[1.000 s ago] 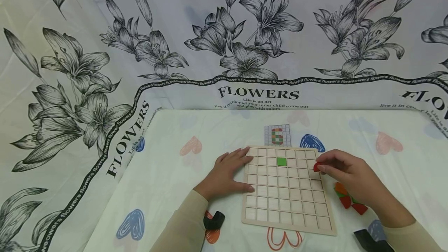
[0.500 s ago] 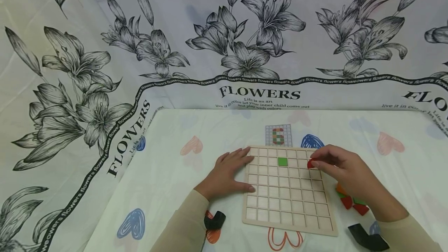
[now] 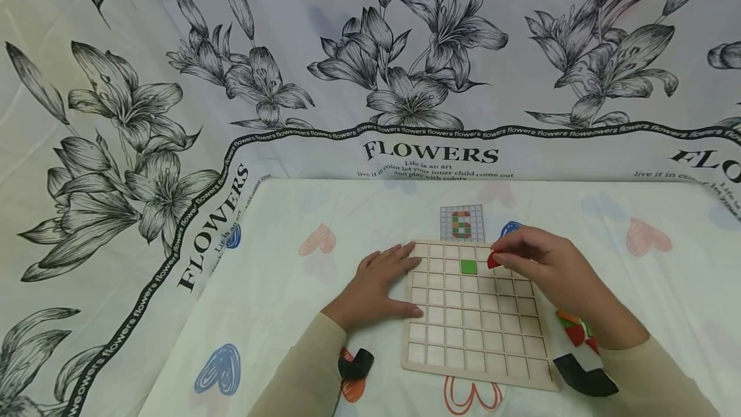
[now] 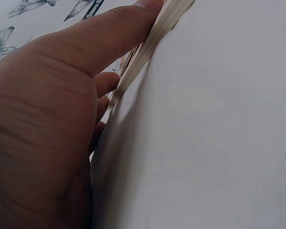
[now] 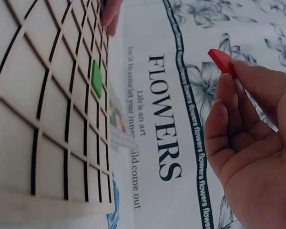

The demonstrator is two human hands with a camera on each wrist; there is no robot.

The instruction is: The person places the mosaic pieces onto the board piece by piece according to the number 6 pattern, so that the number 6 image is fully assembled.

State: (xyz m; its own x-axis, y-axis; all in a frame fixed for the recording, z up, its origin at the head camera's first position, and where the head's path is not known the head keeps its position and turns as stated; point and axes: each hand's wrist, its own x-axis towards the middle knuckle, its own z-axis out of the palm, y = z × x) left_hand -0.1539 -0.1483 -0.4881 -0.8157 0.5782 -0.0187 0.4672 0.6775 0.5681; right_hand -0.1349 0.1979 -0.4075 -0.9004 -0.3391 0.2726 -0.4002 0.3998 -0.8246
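Note:
A pale wooden board (image 3: 460,320) ruled into a grid of square cells lies on the table. One green square tile (image 3: 469,267) sits in a cell of its upper part. My left hand (image 3: 376,288) rests with spread, fairly straight fingers along the board's left edge; in the left wrist view, the thumb (image 4: 105,40) lies against that edge. Between thumb and fingertips, my right hand (image 3: 550,269) pinches a small red piece with a curved edge (image 5: 222,62). It holds the piece above the board's upper right part, to the right of the green tile.
Behind the board lies a gridded pattern card (image 3: 461,222) with coloured squares. Several loose red, orange and green pieces (image 3: 573,333) lie right of the board, partly hidden by the right forearm. A black object (image 3: 585,376) is at the right wrist, another (image 3: 355,365) at the left.
My right hand has moved left over the board, carrying the red piece from its right edge towards the green tile. The left hand has stayed at the left edge.

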